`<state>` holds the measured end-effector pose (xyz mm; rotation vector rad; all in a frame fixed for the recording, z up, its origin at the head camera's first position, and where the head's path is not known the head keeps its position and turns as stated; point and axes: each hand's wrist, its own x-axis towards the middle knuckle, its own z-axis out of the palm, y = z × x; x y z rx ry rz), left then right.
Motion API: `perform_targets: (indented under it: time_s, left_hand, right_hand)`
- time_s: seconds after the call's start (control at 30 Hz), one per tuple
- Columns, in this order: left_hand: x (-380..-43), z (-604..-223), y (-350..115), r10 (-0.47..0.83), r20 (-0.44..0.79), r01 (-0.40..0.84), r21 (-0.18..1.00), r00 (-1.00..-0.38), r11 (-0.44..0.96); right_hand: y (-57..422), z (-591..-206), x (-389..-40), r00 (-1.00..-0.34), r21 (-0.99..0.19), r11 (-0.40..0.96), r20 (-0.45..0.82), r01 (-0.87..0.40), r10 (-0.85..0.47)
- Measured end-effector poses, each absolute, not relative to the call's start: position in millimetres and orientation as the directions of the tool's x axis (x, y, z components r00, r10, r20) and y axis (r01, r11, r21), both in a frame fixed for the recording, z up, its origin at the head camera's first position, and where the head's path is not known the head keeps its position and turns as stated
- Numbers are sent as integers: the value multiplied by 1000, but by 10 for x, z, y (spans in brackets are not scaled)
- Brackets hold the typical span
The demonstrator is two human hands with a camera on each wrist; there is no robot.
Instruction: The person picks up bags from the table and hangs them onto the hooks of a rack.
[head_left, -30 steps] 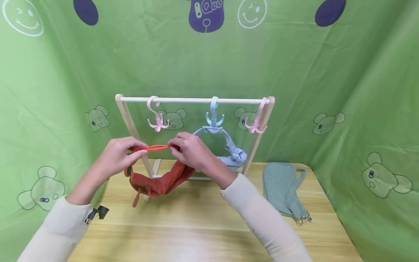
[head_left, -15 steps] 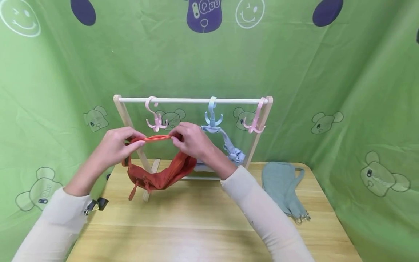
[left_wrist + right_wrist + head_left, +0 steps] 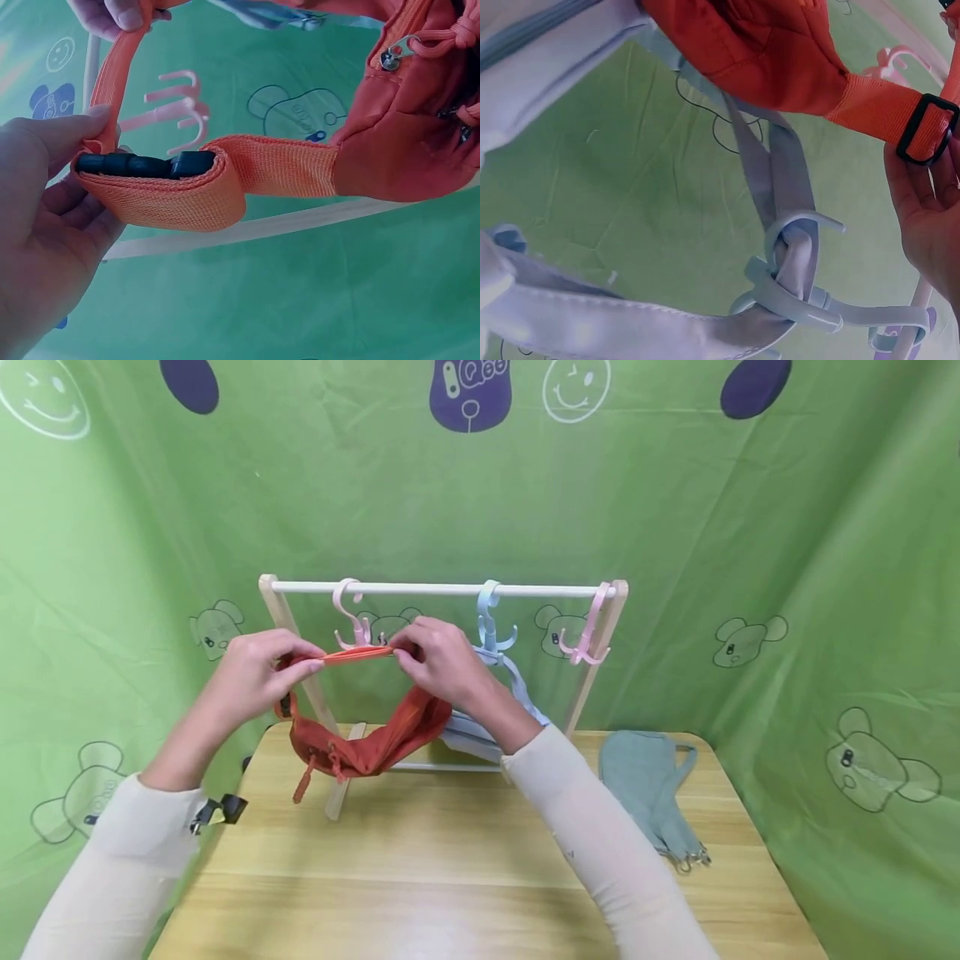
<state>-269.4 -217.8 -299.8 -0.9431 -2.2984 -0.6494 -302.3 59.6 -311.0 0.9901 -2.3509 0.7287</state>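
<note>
My left hand [image 3: 255, 672] and right hand [image 3: 444, 660] hold up an orange-red waist bag [image 3: 367, 747] by its strap [image 3: 358, 654], which is drawn fairly straight between them. The zipped pouch sags below. In the left wrist view, left thumb and fingers pinch the webbing beside a folded part with a black buckle [image 3: 139, 165]. Over in the right wrist view, right fingers lie at a black strap slider [image 3: 928, 129]. Behind the strap, a pink four-prong hook [image 3: 346, 599] hangs from the rack bar [image 3: 420, 587]; its lower prongs are partly hidden by the strap and right hand.
A blue hook [image 3: 487, 603] carries a light blue bag [image 3: 468, 735] by its strap, just behind the right forearm. Another pink hook [image 3: 595, 620] hangs at the rack's right end. A grey-green bag [image 3: 641, 777] lies on the wooden table [image 3: 420, 868] at right. Green printed cloth [image 3: 675, 510] surrounds it.
Both hands have risen with the waist bag, bringing the strap up to the height of the left pink hook's prongs. The pouch has lifted too. Both hands keep their hold.
</note>
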Motion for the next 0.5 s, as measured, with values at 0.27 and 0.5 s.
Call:
perform_targets:
  time_s: [0.27, 0.5]
  left_hand:
    - [-2739, -2882, -2158, 447, 668, 730, 215, -594, 648]
    - [-2782, -2853, -2115, 417, 653, 692, 236, -633, 682]
  right_hand:
    - [565, -3036, -3108, -612, -251, 618, 625, -745, -485]
    - [540, -3028, -3201, -639, -262, 640, 607, -723, -473]
